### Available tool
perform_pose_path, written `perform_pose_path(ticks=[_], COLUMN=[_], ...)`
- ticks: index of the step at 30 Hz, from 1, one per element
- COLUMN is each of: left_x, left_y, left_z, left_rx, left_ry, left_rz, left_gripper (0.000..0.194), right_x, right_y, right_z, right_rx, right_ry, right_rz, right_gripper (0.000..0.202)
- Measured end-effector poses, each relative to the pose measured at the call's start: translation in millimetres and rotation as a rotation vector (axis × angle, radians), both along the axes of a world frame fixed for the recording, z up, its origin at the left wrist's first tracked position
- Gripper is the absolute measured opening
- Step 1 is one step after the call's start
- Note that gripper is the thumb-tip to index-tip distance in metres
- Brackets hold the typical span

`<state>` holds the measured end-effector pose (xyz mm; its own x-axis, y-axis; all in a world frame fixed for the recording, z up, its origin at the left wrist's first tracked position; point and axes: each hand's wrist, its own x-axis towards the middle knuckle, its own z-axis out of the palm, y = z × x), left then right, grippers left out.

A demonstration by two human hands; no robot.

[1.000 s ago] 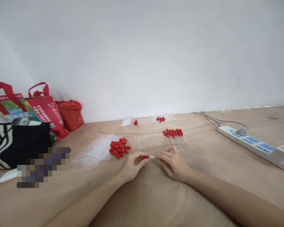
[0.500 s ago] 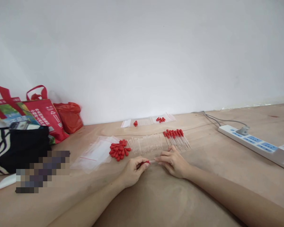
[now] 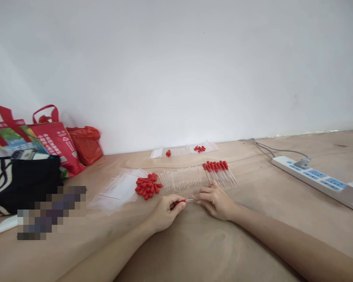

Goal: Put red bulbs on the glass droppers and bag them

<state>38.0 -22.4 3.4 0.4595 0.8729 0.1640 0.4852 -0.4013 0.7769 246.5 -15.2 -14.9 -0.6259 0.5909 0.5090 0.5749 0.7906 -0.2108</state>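
Observation:
Between the fingers of my left hand (image 3: 166, 213) is a red rubber bulb (image 3: 180, 203), partly hidden by them. My right hand (image 3: 214, 202) pinches a thin clear glass dropper tube (image 3: 190, 200) whose left end meets the bulb's mouth. Just beyond my left hand lies a pile of red rubber bulbs (image 3: 147, 186). A row of bare clear tubes (image 3: 182, 178) lies beyond the gap between my hands. Behind my right hand, several droppers with red bulbs on their tubes (image 3: 220, 172) lie side by side.
Clear zip bags (image 3: 114, 194) lie left of the bulb pile. By the wall are more small red bulbs (image 3: 199, 149) on a clear bag. A white power strip (image 3: 314, 176) lies at right. A red shopping bag (image 3: 60, 143) and a black striped bag (image 3: 26, 184) stand at left.
Both hands keep nearly the same place and grip on the bulb and the tube. The view has shifted very slightly.

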Motion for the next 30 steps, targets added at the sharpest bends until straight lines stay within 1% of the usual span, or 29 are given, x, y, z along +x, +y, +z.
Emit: perform_pose_path(ticks=[4,8,15,18,21,23,25,30], left_x=[-0.8,-3.4,-3.9,-3.2,-2.0,-1.3,-0.8,-0.3], left_y=[0.4,0.4,0.5,-1.6,-4.4,-6.2,-7.7,-9.8], left_z=[-1.5,-3.0,-1.8,0.2,2.0,2.3,2.3,2.8], left_rx=[0.007,0.036,0.039,0.083,0.164,0.205,0.235,0.302], left_ry=[0.018,0.046,0.054,0.075,0.118,0.152,0.180,0.200], left_rz=[0.018,0.011,-0.010,0.000,0.027,0.022,-0.013,-0.084], left_gripper=[0.022,0.022,0.020,0.019,0.018,0.017,0.017,0.018], right_x=[-0.3,-1.7,-1.5,-2.8,-4.8,-5.9,-6.9,-11.3], right_y=[-0.6,-2.3,-3.0,-3.3,-4.5,-6.1,-8.3,-14.5], right_z=[0.0,0.8,1.5,2.1,2.9,3.5,4.0,5.8], right_rx=[0.014,0.037,0.044,0.043,0.062,0.067,0.039,-0.100], right_ry=[-0.012,-0.017,-0.033,-0.020,-0.015,-0.025,-0.037,-0.030], right_rz=[-0.008,-0.014,-0.006,-0.001,0.004,0.006,0.010,0.002], right_gripper=[0.022,0.021,0.024,0.026,0.028,0.027,0.026,0.023])
